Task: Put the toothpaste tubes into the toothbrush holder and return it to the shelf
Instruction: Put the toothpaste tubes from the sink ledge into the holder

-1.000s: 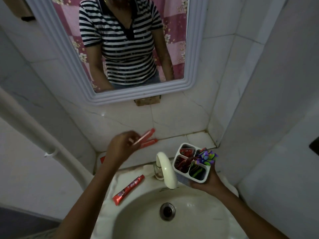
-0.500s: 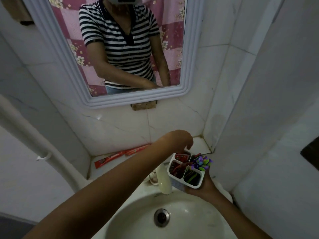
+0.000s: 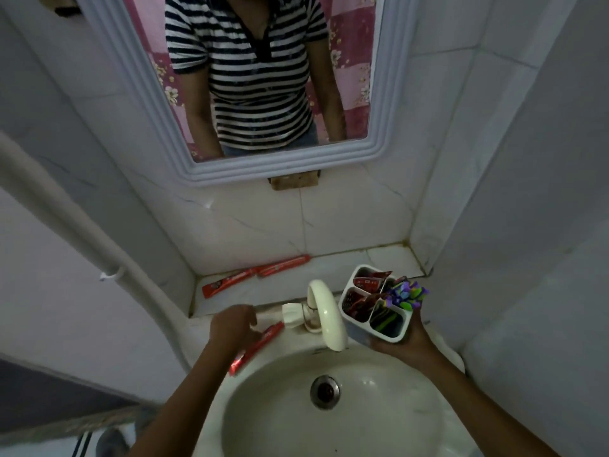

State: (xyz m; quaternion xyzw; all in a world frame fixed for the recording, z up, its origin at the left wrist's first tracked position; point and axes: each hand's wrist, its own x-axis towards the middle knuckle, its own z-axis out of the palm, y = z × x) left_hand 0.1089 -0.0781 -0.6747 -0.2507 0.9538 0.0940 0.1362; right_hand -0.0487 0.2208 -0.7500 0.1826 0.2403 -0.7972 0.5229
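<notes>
Now the right hand (image 3: 408,344) cups the white toothbrush holder (image 3: 375,305) from beneath, at about 3 o'clock of the tap (image 3: 326,311), its grip closed round the holder's lower wall. Red toothpaste tubes fill the holder's far and left compartments; toothbrushes with purple and green heads (image 3: 407,293) stand in the right ones. The left hand (image 3: 234,328) rests over a red toothpaste tube (image 3: 257,347) lying on the basin rim (image 3: 214,390) at 9 o'clock of the tap, fingers curled loosely onto it; whether they have closed on it I cannot tell. Two more tubes (image 3: 257,275) lie end to end on the tiled shelf (image 3: 362,262) at 11 o'clock, below the mirror (image 3: 263,169).
</notes>
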